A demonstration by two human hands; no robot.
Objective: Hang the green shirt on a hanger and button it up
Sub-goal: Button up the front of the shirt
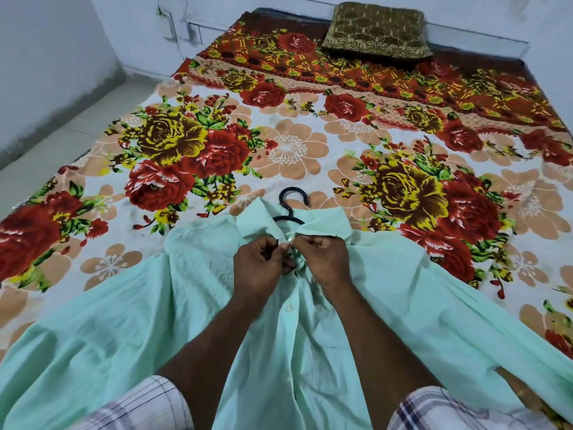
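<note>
1. A bedroom in a home: a wide bed (93,169) fills the room, spread with a rose-print bedsheet (310,119).
2. An embroidered brown pillow (376,29) lies at its head.
3. Plain pale walls (46,41) and tiled floor (62,144) beside it.

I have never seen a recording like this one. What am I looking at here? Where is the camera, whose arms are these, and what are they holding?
There is no machine here. A person wears one camera on the head, so it looks forward and down over their own arms. This is the only view.

The left hand and the right hand meet just below the collar of a pale green shirt. Their fingers pinch the cloth there, apparently working on a top button. One button lower down shows plainly.

A black hanger sits inside the shirt; only its hook and neck stick out above the collar. The shirt lies on a flowered bedsheet. A brown patterned pillow rests at the far end.
</note>
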